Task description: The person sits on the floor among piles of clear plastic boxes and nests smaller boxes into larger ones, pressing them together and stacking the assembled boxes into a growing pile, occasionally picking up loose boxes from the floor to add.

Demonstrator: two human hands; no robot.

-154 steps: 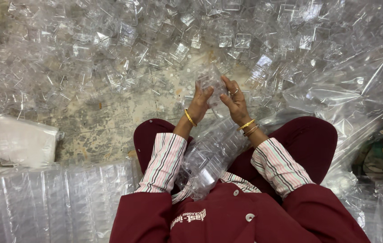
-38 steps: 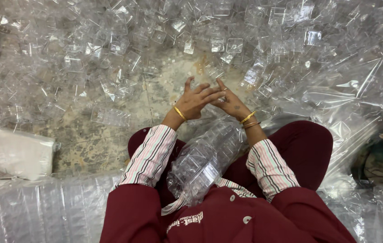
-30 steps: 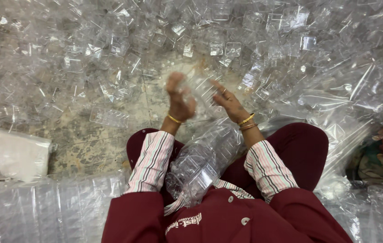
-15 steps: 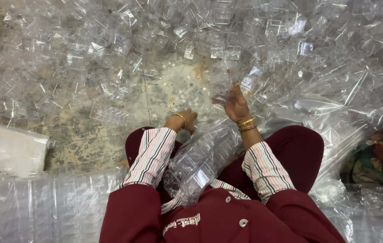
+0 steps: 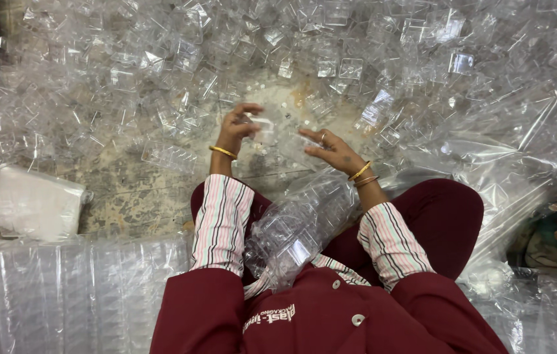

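Observation:
I sit on the floor amid a heap of clear plastic box pieces (image 5: 180, 59). My left hand (image 5: 236, 128) is raised in front of me and pinches a small clear plastic piece (image 5: 262, 128) by its left edge. Just to the right of that piece hovers my right hand (image 5: 331, 149), fingers spread and pointing left; whether it touches the piece cannot be told. A long clear plastic bag filled with stacked clear pieces (image 5: 298, 226) lies across my lap between my arms.
Bare stone floor (image 5: 134, 193) shows left of my knee. A white stack in a bag (image 5: 33, 203) lies at far left. Rows of stacked clear containers (image 5: 62, 295) fill the lower left. Crumpled clear sheeting (image 5: 514, 164) covers the right side.
Both hands were joined low over the floor a second ago. The left hand dropped to my knee, then rose with a clear piece; the right hand came back toward it.

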